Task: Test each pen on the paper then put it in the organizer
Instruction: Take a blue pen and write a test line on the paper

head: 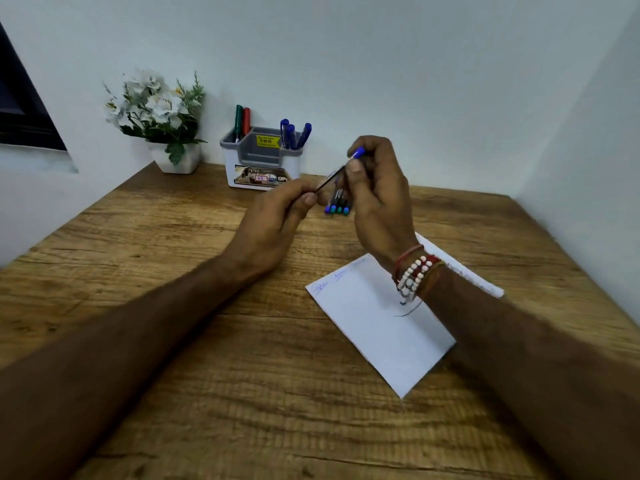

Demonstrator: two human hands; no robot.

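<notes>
A thin dark pen with a blue cap end is held between both hands above the wooden desk. My left hand pinches its lower end; my right hand grips its upper blue end. Several pens with blue and green ends lie on the desk just behind my hands, partly hidden. The white paper lies under my right wrist and bears a few scribbles. The grey and white organizer stands at the back, with a green and a red pen on its left side and three blue pens on its right.
A white pot of artificial white flowers stands at the back left by the wall. Walls close the desk at the back and on the right. A dark window frame is at the far left.
</notes>
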